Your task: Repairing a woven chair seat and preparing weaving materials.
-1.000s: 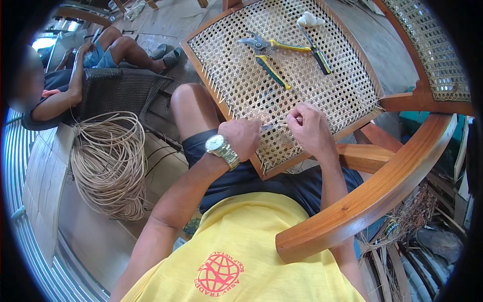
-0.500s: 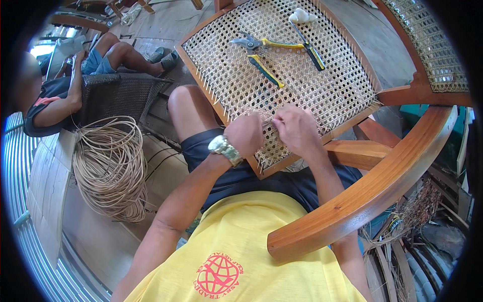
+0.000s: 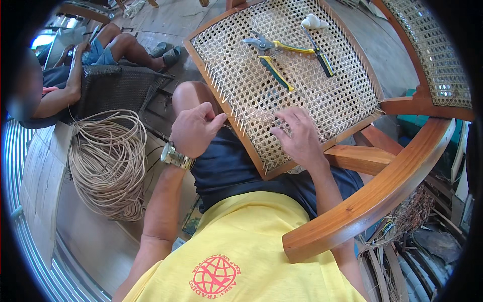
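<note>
Left hand [image 3: 193, 132] hangs just off the cane seat [image 3: 334, 95] at its 8 o'clock, over the thigh, with fingers curled in and thumb poking out; whether it pinches a thin strand cannot be made out. Right hand [image 3: 301, 141], over the seat between 5 and 6 o'clock, is half open, thumb and fingers parted; its hold on any strand, or contact with the weave, is too fine to tell. The seat lies ahead of the lap, one corner toward 6 o'clock, and short pale sticks stand along its wooden rim [image 3: 217, 92]. On the weave, pruning shears [image 3: 266, 46] with spread yellow-and-green handles lie at 11 o'clock; a slim tool [image 3: 323, 61] with a black-and-yellow handle lies between 1 and 2, its tip by a white lump [image 3: 313, 22]. A curved wooden armrest [image 3: 372, 194] sweeps past between 4 and 5. Well apart at 8 o'clock is a coil of cane [image 3: 110, 171]; a seated person [image 3: 60, 103] is at 9.
</note>
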`<act>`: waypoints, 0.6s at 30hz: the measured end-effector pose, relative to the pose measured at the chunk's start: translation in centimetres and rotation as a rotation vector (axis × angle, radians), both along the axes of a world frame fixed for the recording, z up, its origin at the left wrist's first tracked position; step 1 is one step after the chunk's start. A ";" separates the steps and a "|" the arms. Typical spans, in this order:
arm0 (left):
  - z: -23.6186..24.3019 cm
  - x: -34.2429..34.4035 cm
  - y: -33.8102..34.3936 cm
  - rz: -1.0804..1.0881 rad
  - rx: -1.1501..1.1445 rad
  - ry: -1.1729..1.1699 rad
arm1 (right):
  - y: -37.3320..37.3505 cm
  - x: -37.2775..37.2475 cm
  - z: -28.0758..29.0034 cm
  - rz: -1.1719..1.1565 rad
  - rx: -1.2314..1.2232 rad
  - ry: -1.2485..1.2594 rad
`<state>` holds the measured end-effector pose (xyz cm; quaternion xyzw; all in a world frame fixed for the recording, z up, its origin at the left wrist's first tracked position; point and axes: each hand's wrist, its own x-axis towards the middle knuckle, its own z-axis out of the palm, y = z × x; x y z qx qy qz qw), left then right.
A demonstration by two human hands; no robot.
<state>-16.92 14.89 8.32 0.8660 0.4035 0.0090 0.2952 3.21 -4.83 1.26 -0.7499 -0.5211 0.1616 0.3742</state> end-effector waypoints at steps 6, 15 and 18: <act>1.2 1.9 -2.3 -0.064 -0.071 -0.147 | 3.4 -1.3 0.3 0.047 0.078 0.732; -5.5 5.0 -4.5 -0.266 -0.003 0.116 | 1.0 1.0 -1.1 -0.098 -0.097 0.154; -5.9 5.4 -4.4 -0.317 0.051 0.195 | 1.0 1.0 -1.1 -0.128 -0.094 0.179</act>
